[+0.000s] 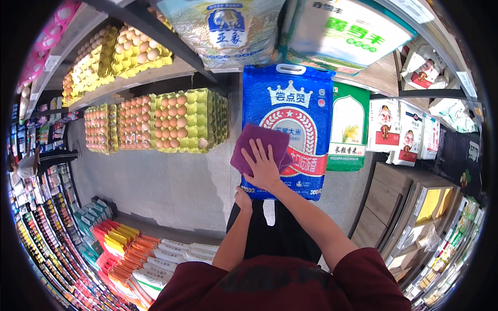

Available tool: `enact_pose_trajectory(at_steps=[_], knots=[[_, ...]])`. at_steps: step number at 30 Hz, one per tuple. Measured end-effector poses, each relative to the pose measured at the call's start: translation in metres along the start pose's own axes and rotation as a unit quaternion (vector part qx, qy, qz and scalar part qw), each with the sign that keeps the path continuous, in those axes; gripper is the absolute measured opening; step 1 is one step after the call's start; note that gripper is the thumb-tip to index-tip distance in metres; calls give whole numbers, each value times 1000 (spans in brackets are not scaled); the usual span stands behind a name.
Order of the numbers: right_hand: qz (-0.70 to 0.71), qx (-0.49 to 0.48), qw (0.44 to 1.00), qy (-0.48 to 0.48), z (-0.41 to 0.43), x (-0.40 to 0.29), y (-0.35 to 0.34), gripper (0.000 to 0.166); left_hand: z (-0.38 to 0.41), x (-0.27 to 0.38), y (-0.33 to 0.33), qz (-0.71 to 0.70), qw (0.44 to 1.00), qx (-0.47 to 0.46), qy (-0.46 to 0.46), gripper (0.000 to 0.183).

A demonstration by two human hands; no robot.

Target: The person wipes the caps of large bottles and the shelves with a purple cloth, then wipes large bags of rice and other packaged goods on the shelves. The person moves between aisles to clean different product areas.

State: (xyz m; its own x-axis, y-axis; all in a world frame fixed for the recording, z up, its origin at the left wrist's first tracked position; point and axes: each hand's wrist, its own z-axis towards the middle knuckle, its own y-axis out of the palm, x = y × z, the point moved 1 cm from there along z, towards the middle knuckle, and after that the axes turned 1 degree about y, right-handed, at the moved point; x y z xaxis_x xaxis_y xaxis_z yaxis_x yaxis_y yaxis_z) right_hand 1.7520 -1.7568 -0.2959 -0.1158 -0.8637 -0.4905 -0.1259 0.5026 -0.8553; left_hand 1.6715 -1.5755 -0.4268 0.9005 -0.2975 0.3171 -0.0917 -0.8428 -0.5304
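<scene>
A large blue rice bag (288,87) with a white carry handle stands in front of me. My right hand (262,161) lies flat with fingers spread on a folded purple cloth (249,136), holding it against the left middle of the bag's face. At the bag's lower left corner, my left hand (244,197) has its fingers curled around the edge; the fingertips are hidden. Just right of the blue bag is a green and white rice bag (347,116), partly covered by it.
Stacked egg trays (171,120) stand left on the grey floor (175,175), with more on a shelf (132,83). Two large sacks (241,35) (342,35) sit on the shelf above. White bags (383,124) stand right, above a wooden cabinet (383,194). Packaged goods (136,252) lie lower left. A person (29,165) is far left.
</scene>
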Motion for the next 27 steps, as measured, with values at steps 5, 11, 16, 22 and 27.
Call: enact_pose_trajectory(at_steps=[5, 11, 16, 22, 27], knots=[[-24, 0, 999, -46, -27, 12, 4, 75, -24, 21, -23, -64, 992, -106, -8, 61], [-86, 33, 986, -142, -59, 58, -2, 50, -29, 3, -43, 3, 996, -70, 63, 55], [-83, 65, 987, -120, -89, 105, -41, 38, -17, -30, -40, 91, 980, 15, 176, 51], [40, 54, 995, 67, -159, 176, -82, 50, -108, 8, -17, 178, 943, 65, 273, 56], [163, 2, 900, 405, -266, 259, -99, 45, -109, 20, 16, 271, 887, -11, 374, 67]])
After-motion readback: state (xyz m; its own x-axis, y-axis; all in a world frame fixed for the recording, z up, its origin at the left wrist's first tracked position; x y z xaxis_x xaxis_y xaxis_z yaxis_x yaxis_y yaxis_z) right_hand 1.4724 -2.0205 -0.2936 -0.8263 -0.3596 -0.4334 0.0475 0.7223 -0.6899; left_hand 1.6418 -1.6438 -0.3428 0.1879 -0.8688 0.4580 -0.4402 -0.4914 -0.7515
